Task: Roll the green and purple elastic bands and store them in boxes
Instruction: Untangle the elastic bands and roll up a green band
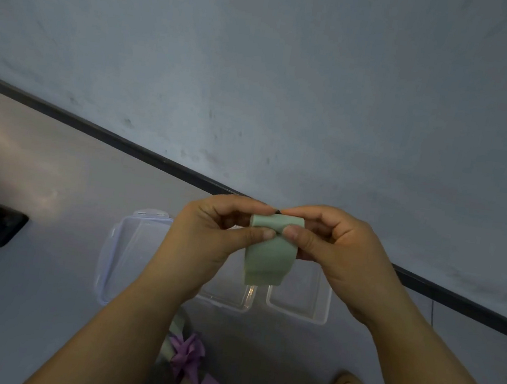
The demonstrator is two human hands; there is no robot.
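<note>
Left hand (208,234) & right hand (332,244) both pinch the green band (269,258) up top, above the clear boxes (299,297) on the floor. Roll it tight & even, I think, w/ edges lined up.

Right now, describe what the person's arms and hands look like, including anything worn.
The left hand and right hand are bare: no gloves, rings, watch or bracelets show. The left forearm and right forearm are uncovered to the picture's edge, with no sleeves in view. The thumbnails are short and unpainted.

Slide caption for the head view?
Left hand and right hand pinch green elastic band above clear boxes; purple bands nearby.
</note>
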